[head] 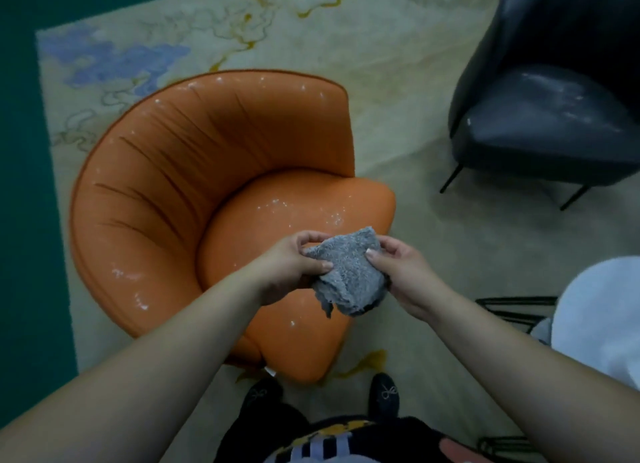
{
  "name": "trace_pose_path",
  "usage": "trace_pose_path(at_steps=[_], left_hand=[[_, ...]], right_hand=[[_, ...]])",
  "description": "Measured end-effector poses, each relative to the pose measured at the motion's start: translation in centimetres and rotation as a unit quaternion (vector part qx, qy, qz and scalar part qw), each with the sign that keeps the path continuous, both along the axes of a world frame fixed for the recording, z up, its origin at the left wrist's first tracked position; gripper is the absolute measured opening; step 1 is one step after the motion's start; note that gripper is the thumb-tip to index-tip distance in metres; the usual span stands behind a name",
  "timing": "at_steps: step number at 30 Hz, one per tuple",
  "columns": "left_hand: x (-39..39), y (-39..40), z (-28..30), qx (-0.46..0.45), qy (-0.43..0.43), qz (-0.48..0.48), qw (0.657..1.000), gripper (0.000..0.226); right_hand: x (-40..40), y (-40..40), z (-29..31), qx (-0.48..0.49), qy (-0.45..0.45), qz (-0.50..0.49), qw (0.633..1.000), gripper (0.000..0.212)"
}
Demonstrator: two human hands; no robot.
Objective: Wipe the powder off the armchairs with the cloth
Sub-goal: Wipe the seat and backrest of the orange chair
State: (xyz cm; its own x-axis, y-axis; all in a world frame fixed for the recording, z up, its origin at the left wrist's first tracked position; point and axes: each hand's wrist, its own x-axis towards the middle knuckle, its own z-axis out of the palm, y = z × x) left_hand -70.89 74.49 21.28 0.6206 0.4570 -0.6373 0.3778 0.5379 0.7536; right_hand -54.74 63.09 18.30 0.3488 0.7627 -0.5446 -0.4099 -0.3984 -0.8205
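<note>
No writing, label, brand name or number can be read anywhere in the view. The dark garment (332, 442) at the bottom edge carries a yellow and white printed pattern — bars and blocks only, too cropped and blurred to make out as letters. The rug (311, 40) shows just abstract veins and patches of colour — no signs or characters.
</note>
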Motion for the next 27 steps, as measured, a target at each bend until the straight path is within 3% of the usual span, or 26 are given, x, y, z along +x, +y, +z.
trace_pose_path(at_steps=[2, 5, 7, 10, 12, 15, 18, 21, 25, 27], left_hand=[[0.6, -0.7, -0.1, 0.005, 0.006, 0.050, 0.999, 0.036], [1.1, -1.9, -0.5, 0.032, 0.030, 0.170, 0.984, 0.030], [1.0, -2.3, -1.0, 0.031, 0.029, 0.223, 0.974, 0.025], [0.3, -2.2, -0.6, -0.013, -0.020, 0.272, 0.962, 0.015], [-0.2, -1.8, -0.6, -0.001, -0.029, 0.260, 0.965, 0.014], [-0.9, -0.5, -1.1, 0.120, 0.024, 0.220, 0.968, 0.020], [-2.2, 1.4, -2.0, 0.306, 0.137, 0.170, 0.927, 0.042], [-3.0, 2.7, -2.1, 0.323, 0.144, 0.099, 0.930, 0.067], [-3.3, 4.1, -2.2, 0.275, 0.106, 0.108, 0.950, 0.025], [-3.2, 4.9, -2.6, 0.251, 0.110, 0.172, 0.946, 0.021]], right_hand=[[1.1, 0.6, 0.1, 0.004, -0.097, 0.013, 0.995, 0.037], [2.3, 2.1, 0.1, 0.024, -0.318, 0.053, 0.946, 0.041], [2.0, 2.8, 0.4, 0.051, -0.360, 0.115, 0.924, 0.044], [0.2, 4.1, 0.7, 0.055, -0.309, 0.285, 0.906, 0.064], [-0.9, 5.0, 0.7, 0.055, -0.239, 0.323, 0.914, 0.067], [-1.4, 6.7, 0.1, 0.048, -0.200, 0.328, 0.922, 0.057], [-1.5, 8.4, -0.1, 0.035, -0.197, 0.346, 0.916, 0.043], [-1.7, 10.1, 0.1, 0.043, -0.223, 0.365, 0.903, 0.048], [-1.7, 12.0, -0.4, 0.054, -0.230, 0.370, 0.899, 0.049], [-1.5, 13.1, -1.1, 0.064, -0.237, 0.382, 0.891, 0.055]])
